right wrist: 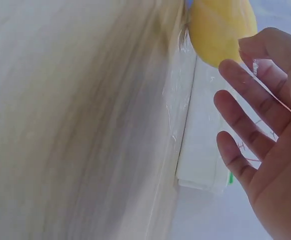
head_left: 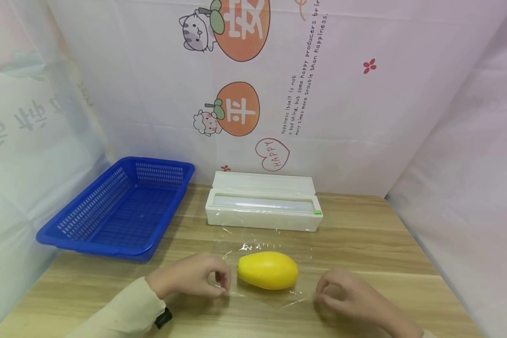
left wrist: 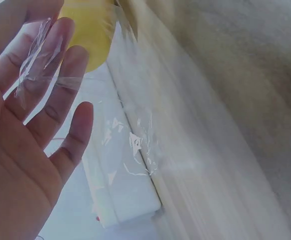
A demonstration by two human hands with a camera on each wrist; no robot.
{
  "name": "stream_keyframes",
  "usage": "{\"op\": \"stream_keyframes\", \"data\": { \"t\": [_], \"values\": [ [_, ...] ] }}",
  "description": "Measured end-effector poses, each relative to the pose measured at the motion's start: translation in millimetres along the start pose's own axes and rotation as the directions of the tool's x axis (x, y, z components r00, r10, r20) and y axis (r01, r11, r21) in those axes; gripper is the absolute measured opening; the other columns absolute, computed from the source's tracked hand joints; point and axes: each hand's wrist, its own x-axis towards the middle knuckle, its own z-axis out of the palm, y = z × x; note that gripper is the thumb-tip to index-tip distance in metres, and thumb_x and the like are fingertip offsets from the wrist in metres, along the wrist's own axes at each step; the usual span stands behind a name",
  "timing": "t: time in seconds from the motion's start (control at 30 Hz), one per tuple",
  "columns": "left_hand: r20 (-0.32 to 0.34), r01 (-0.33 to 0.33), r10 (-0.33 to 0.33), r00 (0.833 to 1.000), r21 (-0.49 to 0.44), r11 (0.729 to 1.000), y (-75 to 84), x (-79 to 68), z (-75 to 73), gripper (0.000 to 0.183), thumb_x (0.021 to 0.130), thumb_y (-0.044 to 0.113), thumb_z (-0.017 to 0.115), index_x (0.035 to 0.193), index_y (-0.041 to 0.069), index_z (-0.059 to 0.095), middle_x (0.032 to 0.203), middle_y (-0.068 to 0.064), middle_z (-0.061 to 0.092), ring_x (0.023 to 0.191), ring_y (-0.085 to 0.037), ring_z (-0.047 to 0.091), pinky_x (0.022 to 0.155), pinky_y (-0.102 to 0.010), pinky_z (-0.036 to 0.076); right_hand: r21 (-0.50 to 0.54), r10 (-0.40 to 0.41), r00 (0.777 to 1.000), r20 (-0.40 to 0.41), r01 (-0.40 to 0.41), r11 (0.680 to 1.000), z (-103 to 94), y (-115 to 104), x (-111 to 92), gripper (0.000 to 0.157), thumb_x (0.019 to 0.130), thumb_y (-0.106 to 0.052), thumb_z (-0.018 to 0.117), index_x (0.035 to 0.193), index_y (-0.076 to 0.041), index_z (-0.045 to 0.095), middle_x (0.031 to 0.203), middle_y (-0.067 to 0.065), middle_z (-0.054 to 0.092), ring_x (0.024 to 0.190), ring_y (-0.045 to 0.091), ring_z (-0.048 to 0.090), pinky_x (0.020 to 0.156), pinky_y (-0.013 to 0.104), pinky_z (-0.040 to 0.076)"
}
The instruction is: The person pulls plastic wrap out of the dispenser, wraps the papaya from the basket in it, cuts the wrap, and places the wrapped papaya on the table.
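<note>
A smooth yellow papaya (head_left: 268, 270) lies on its side on a sheet of clear plastic wrap (head_left: 279, 300) on the table. To its left, my left hand (head_left: 198, 276) pinches the near left edge of the wrap between thumb and forefinger. Crumpled film (left wrist: 33, 70) runs across those fingers in the left wrist view, the other fingers loosely spread. On the papaya's right, my right hand (head_left: 350, 296) pinches the wrap's near right corner; a bit of film (right wrist: 255, 67) shows by the fingertips. Neither hand touches the papaya (right wrist: 220, 30).
Behind the papaya stands a white wrap dispenser (head_left: 262, 220) with its lid (head_left: 264, 182) raised and a film roll (head_left: 264, 203) inside. A blue plastic basket (head_left: 160, 230) sits at the left. Printed cloth (head_left: 342, 103) hangs behind the wooden table (head_left: 363, 244) and along both sides.
</note>
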Motion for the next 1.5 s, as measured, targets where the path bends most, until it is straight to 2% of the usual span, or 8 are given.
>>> {"op": "stream_keyframes", "data": {
  "t": [0.53, 0.7, 0.83, 0.97, 1.1, 1.3, 1.43, 1.5],
  "values": [
    [-0.147, 0.049, -0.057, 0.987, -0.058, 0.997, -9.3, 5.1, -4.4, 0.011, 0.090, 0.011, 0.072, 0.089, 0.021, 0.068, 0.087, 0.017, 0.065, 0.081, 0.000, 0.061, 0.076, -0.022, 0.055, 0.067, 0.035, 0.994, -0.099, -0.028, 0.997, 0.4, 8, 12, 0.030, 0.082, 0.004, 0.076, 0.093, -0.021, 0.064, 0.089, -0.014, 0.066, 0.079, 0.002, 0.062, 0.071, 0.025, 0.057],
    [-0.164, 0.110, -0.128, 0.978, -0.117, 0.987, -13.8, 6.1, -5.1, 0.008, 0.093, 0.017, 0.072, 0.094, 0.023, 0.068, 0.085, 0.017, 0.065, 0.080, -0.003, 0.061, 0.076, -0.028, 0.056, 0.063, 0.102, 0.990, -0.095, -0.096, 0.993, 2.9, 11, 15, 0.023, 0.085, 0.001, 0.075, 0.095, -0.018, 0.065, 0.089, -0.011, 0.069, 0.080, 0.002, 0.063, 0.072, 0.027, 0.057],
    [-0.154, 0.169, -0.190, 0.970, -0.141, 0.976, -20.1, 8.5, -4.6, 0.018, 0.094, 0.014, 0.070, 0.110, 0.022, 0.070, 0.087, 0.014, 0.066, 0.082, -0.005, 0.061, 0.078, -0.030, 0.055, 0.057, 0.123, 0.989, -0.086, -0.118, 0.991, 5.0, 15, 17, 0.020, 0.088, -0.001, 0.073, 0.105, -0.011, 0.068, 0.090, -0.009, 0.070, 0.081, 0.002, 0.064, 0.075, 0.029, 0.058],
    [-0.144, 0.187, -0.208, 0.967, -0.145, 0.971, -24.1, 12.2, -5.2, 0.035, 0.097, 0.009, 0.066, 0.130, 0.017, 0.066, 0.092, 0.005, 0.067, 0.084, -0.008, 0.060, 0.079, -0.028, 0.055, 0.076, 0.149, 0.989, -0.012, -0.147, 0.986, 5.4, 20, 22, 0.034, 0.094, -0.004, 0.068, 0.127, -0.009, 0.064, 0.089, -0.012, 0.068, 0.082, 0.001, 0.063, 0.080, 0.031, 0.058],
    [-0.145, 0.185, -0.200, 0.969, -0.113, 0.976, -29.5, 15.2, -4.2, 0.034, 0.100, 0.013, 0.062, 0.134, 0.019, 0.065, 0.107, 0.004, 0.068, 0.085, -0.008, 0.058, 0.076, -0.027, 0.054, 0.099, 0.188, 0.979, 0.081, -0.195, 0.976, 5.8, 22, 30, 0.041, 0.099, -0.010, 0.064, 0.139, -0.018, 0.060, 0.092, -0.012, 0.067, 0.085, 0.002, 0.062, 0.081, 0.032, 0.057],
    [-0.150, 0.224, -0.235, 0.960, -0.087, 0.971, -36.7, 18.0, -2.1, 0.032, 0.102, 0.016, 0.057, 0.131, 0.025, 0.067, 0.120, 0.006, 0.065, 0.089, -0.009, 0.056, 0.078, -0.031, 0.052, 0.164, 0.240, 0.955, 0.175, -0.269, 0.949, 7.2, 26, 38, 0.047, 0.100, -0.006, 0.058, 0.142, -0.027, 0.057, 0.113, -0.006, 0.069, 0.076, 0.004, 0.058, 0.077, 0.029, 0.055],
    [-0.149, 0.236, -0.247, 0.957, -0.089, 0.968, -40.6, 20.2, -1.8, 0.034, 0.103, 0.016, 0.054, 0.133, 0.027, 0.066, 0.128, 0.007, 0.062, 0.093, -0.010, 0.056, 0.084, -0.033, 0.051, 0.221, 0.247, 0.950, 0.191, -0.287, 0.932, 7.3, 32, 42, 0.045, 0.100, -0.003, 0.055, 0.141, -0.022, 0.059, 0.123, 0.001, 0.068, 0.067, 0.004, 0.055, 0.069, 0.027, 0.055],
    [-0.150, 0.240, -0.252, 0.956, -0.091, 0.966, -43.1, 21.9, -1.7, 0.035, 0.104, 0.016, 0.052, 0.133, 0.028, 0.066, 0.124, 0.006, 0.063, 0.088, -0.010, 0.056, 0.080, -0.033, 0.053, 0.243, 0.251, 0.949, 0.188, -0.293, 0.925, 7.5, 35, 44, 0.042, 0.101, -0.004, 0.055, 0.139, -0.020, 0.060, 0.118, 0.003, 0.069, 0.062, 0.004, 0.052, 0.062, 0.027, 0.054]
  ]
}}
